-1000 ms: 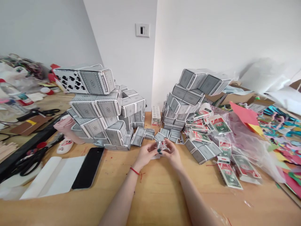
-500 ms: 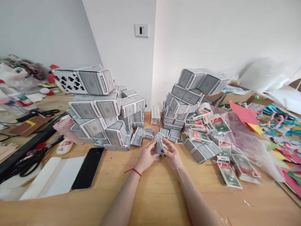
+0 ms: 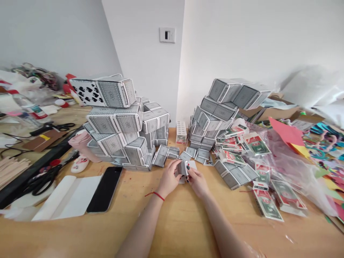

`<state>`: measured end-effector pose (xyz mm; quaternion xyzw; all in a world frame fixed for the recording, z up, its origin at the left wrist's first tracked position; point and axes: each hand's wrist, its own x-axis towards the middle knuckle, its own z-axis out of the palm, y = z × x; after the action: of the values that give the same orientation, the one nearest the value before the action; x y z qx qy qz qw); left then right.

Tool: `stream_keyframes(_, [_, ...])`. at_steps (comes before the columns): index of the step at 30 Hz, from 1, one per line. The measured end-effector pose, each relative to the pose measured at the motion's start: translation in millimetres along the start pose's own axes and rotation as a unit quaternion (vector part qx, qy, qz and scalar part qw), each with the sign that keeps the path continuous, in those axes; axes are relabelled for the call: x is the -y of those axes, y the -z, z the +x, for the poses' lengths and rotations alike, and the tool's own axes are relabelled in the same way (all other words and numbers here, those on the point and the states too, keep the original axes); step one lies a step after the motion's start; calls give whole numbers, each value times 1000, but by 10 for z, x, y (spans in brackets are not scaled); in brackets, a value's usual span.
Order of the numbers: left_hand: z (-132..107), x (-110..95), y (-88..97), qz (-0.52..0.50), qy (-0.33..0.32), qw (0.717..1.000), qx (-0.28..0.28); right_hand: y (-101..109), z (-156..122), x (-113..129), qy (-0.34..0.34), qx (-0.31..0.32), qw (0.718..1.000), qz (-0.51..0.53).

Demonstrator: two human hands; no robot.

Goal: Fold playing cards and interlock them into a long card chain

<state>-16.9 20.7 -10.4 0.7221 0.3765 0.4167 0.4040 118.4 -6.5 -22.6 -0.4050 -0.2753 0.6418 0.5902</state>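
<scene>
Between my two hands, low over the table, is a small piece of folded playing cards (image 3: 182, 167), grey patterned back toward me and a white edge on its right. My left hand (image 3: 168, 176) pinches its left side. The fingers of my right hand (image 3: 197, 182) are closed on its right edge. Just beyond lie small folded card blocks, one pair (image 3: 161, 155) on the left and another block (image 3: 202, 156) on the right. Stacks of larger card boxes rise behind, a left stack (image 3: 113, 120) and a right stack (image 3: 223, 107).
On the left lie a black phone (image 3: 105, 190), white paper (image 3: 70, 200), scissors (image 3: 44, 182) and a computer mouse (image 3: 80, 163). Red-green card packs (image 3: 267, 204), plastic wrap (image 3: 292, 172) and coloured paper (image 3: 285, 132) crowd the right. A clear box (image 3: 181, 132) stands at the wall.
My right hand has shifted slightly down and right, and the folded card piece has turned so its white edge faces right. The whole view has swung a little to the left.
</scene>
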Motion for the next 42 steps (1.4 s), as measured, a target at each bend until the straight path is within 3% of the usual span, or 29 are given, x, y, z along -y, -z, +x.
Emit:
stream_keyframes(4, [1,11,0,-15,-1,1000,3,-3,0,2,16,-13,999,-29])
stream_keyframes(7, [1,36,-8,-19,2,1000,-1,1,-2,-6,41,-27,992,-116])
stream_keyframes(12, [-3,71,-32,-11,5,1000,-3,-20,-29,13,117,-42,958,-257])
stream_keyframes(17, [-7,66,-52,8,-4,1000,-1,-28,-38,-15,160,-90,926,-331])
stream_keyframes(21, [-1,54,-50,21,-6,1000,-1,-21,-42,-50,166,-98,920,-342])
stream_keyframes(24, [5,63,-41,41,-8,999,-17,-32,-56,-68,176,-65,923,-337])
stream_keyframes(31, [12,122,-32,75,-19,997,-26,-17,-62,-127,213,-31,885,-412])
stream_keyframes(38, [8,117,-21,92,-19,995,-17,-26,-88,-113,194,-2,889,-415])
stream_keyframes(42, [-2,78,-45,110,-25,994,10,-1,-78,-141,184,-35,898,-398])
